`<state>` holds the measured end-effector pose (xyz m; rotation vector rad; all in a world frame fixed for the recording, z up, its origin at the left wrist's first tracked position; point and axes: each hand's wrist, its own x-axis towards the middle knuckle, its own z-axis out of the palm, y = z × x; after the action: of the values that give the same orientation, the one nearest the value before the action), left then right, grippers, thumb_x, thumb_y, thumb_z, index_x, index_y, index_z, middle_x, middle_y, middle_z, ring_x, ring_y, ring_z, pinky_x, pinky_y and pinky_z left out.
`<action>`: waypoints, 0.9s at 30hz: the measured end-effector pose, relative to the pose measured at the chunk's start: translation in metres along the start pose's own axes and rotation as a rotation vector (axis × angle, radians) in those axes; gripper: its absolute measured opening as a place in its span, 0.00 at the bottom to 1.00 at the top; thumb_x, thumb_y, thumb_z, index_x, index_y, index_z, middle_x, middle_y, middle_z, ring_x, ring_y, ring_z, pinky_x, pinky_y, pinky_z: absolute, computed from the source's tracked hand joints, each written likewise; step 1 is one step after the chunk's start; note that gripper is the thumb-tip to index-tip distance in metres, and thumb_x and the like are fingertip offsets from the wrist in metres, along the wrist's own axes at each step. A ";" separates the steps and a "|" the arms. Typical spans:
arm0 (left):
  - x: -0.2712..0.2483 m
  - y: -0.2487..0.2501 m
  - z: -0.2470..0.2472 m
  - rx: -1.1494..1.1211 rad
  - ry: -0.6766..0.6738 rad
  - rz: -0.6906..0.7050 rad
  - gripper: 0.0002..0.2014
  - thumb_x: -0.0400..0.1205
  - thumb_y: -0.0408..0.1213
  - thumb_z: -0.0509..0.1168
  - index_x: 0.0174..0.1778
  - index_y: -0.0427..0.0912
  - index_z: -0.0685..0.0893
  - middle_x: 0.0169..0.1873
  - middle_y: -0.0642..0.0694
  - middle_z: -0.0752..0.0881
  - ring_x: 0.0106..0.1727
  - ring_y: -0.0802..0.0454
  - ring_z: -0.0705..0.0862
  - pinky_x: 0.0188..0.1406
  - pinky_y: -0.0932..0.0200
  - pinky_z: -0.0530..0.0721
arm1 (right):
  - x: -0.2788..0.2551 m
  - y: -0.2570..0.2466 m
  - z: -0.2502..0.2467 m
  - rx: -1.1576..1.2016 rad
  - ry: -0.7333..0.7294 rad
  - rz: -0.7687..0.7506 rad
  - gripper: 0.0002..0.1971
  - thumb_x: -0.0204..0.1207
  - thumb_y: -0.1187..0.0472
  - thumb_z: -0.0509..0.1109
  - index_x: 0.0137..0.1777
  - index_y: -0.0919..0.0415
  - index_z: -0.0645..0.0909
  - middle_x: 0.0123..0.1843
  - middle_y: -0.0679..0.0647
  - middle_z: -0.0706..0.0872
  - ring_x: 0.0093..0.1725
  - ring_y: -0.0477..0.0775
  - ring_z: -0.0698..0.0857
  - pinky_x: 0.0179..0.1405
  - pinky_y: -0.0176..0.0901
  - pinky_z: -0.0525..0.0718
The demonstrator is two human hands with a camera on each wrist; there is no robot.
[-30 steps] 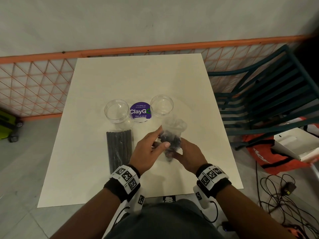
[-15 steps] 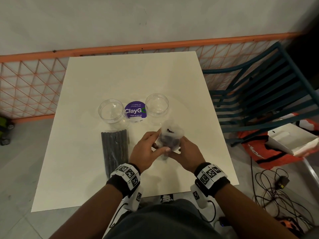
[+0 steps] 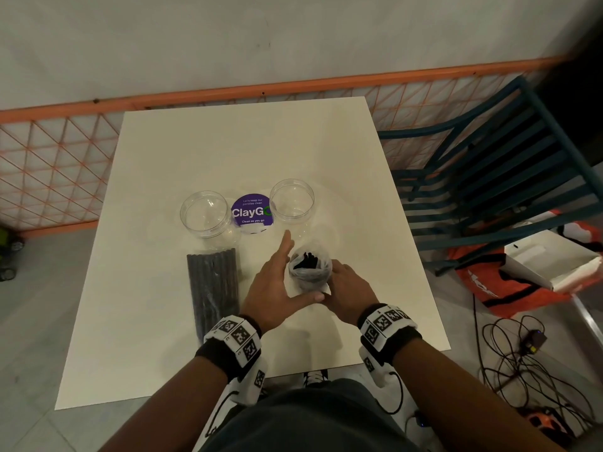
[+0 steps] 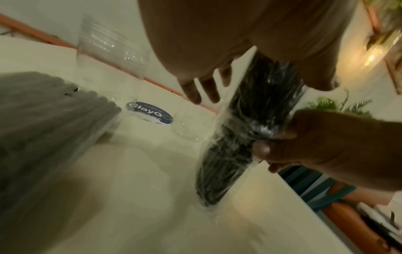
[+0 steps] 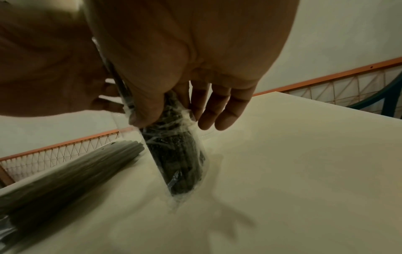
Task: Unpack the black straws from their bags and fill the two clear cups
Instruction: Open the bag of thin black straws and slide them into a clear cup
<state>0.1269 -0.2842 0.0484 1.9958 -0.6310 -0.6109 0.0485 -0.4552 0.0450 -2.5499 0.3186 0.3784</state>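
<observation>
Standing the bag of straws (image 3: pixel 310 272) upright on the table (image 3: pixel 156 288), right hand (image 3: pixel 350 290) now pinches it while left hand (image 3: pixel 274 285) has spread flat beside; cups (image 3: pixel 205 213) remain empty

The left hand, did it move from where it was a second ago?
Yes. The left hand opened flat and its fingers stretched toward the right clear plastic cup; earlier they curled on the clear bag of black straws.
</observation>
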 end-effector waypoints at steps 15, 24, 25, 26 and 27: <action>0.007 -0.003 -0.005 -0.082 -0.158 0.039 0.47 0.81 0.32 0.71 0.88 0.53 0.46 0.76 0.69 0.66 0.73 0.85 0.65 0.68 0.81 0.68 | -0.008 0.005 -0.011 0.421 0.032 -0.163 0.31 0.80 0.48 0.71 0.81 0.49 0.67 0.74 0.46 0.81 0.70 0.48 0.81 0.68 0.39 0.77; -0.007 -0.007 -0.005 -0.009 0.184 0.108 0.33 0.77 0.50 0.73 0.79 0.53 0.73 0.53 0.52 0.83 0.48 0.59 0.86 0.45 0.59 0.88 | -0.003 0.011 0.000 0.342 0.044 -0.116 0.22 0.82 0.50 0.69 0.75 0.52 0.75 0.68 0.51 0.86 0.64 0.57 0.84 0.59 0.44 0.79; -0.007 -0.006 -0.002 -0.037 0.189 0.106 0.31 0.77 0.44 0.75 0.77 0.50 0.76 0.53 0.50 0.85 0.48 0.59 0.88 0.46 0.57 0.90 | -0.003 0.012 0.000 0.366 0.038 -0.098 0.25 0.79 0.48 0.71 0.76 0.51 0.74 0.68 0.50 0.86 0.65 0.56 0.84 0.60 0.43 0.78; -0.007 -0.004 0.000 -0.061 0.189 0.107 0.29 0.77 0.40 0.75 0.76 0.48 0.78 0.54 0.48 0.87 0.48 0.57 0.90 0.48 0.54 0.92 | -0.003 0.011 0.000 0.392 0.045 -0.078 0.30 0.76 0.47 0.74 0.77 0.50 0.72 0.69 0.47 0.85 0.66 0.52 0.83 0.61 0.41 0.78; -0.006 -0.003 0.002 -0.076 0.187 0.115 0.28 0.77 0.40 0.75 0.75 0.48 0.79 0.53 0.47 0.88 0.47 0.55 0.91 0.49 0.53 0.92 | -0.002 0.011 0.000 0.419 0.061 -0.064 0.34 0.74 0.46 0.76 0.79 0.47 0.69 0.70 0.43 0.84 0.67 0.47 0.82 0.63 0.39 0.77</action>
<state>0.1217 -0.2796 0.0458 1.9040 -0.5945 -0.3690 0.0431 -0.4642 0.0408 -2.1569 0.3019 0.1861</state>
